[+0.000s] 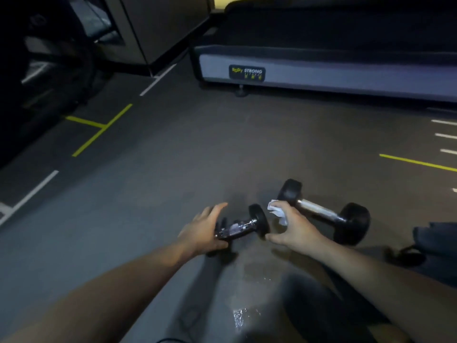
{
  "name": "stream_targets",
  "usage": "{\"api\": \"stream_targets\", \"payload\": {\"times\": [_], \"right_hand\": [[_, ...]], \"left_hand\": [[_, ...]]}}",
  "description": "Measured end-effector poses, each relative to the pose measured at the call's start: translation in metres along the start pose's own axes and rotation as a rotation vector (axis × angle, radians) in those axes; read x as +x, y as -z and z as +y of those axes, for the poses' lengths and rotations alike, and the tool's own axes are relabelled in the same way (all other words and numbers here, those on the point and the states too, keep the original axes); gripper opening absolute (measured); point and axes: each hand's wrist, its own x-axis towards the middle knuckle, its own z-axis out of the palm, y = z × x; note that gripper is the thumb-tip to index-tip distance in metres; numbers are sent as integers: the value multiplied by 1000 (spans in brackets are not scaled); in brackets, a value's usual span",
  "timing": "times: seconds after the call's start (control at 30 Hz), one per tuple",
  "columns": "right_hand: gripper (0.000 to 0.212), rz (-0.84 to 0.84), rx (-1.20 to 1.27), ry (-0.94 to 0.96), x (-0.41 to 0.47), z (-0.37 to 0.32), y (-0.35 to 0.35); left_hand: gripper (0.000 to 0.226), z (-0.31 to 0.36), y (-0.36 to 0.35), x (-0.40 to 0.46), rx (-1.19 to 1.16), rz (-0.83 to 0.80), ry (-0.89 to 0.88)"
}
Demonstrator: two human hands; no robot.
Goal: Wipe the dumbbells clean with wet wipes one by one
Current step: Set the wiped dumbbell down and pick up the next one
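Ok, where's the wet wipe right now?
In the head view the wet wipe is pinched in the right hand, low and right of centre, between the smaller dumbbell and the larger dumbbell.

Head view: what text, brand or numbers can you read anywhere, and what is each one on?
"STRONG": on the dark label on the grey machine base; the yellow word before it and the small line under it are too blurred to read.
Smaller dumbbell: no readable marking.
Larger dumbbell: no readable marking.
Floor lines: plain stripes, no text.
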Motion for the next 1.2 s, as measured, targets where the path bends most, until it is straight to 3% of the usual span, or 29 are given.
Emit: {"api": "stream_targets", "payload": {"times": [0.2, 0.4, 0.67, 0.87, 1.2], "right_hand": [[76, 7, -69, -85, 39, 11, -30], [76, -13, -129, -114, 66, 9, -46], [79, -72, -161, -88, 82, 14, -54], [74, -4, -112, -85, 67, 19, -60], [70, 143, -76, -103, -8, 12, 14]], "left_hand": [[133, -47, -30, 20, -78, -72, 142], [135, -64, -45, 32, -148, -150, 116], [126, -70, -50, 36, -237, -104, 111], [91, -62, -54, 28, -255, -49, 47], [90, 16, -17, 12, -123, -59, -122]]}}
